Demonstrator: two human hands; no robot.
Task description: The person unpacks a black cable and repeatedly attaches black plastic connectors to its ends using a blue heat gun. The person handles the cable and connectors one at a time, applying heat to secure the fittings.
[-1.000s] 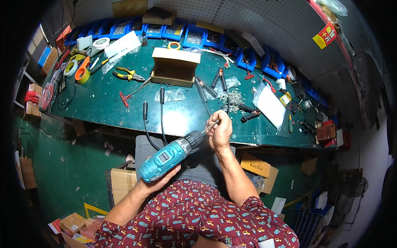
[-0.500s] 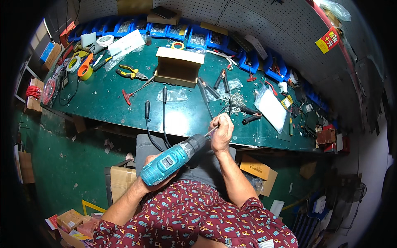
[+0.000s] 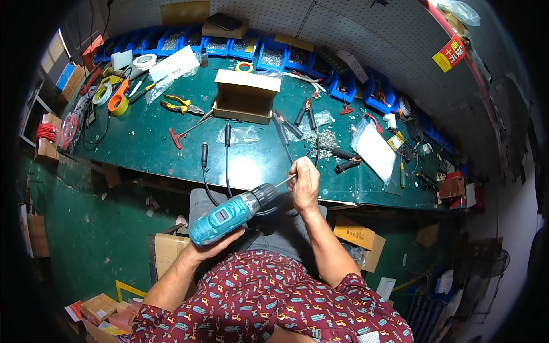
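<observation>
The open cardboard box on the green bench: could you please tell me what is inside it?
The cardboard box lies open with its flap raised, but its interior shows only as dark shadow in the head view, so any contents cannot be made out. Pliers lie to its left on the green bench.

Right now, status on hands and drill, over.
Left hand grips teal drill from below. Right hand closed on the bit at the chuck. Black cables hang off bench edge beside the drill.
</observation>
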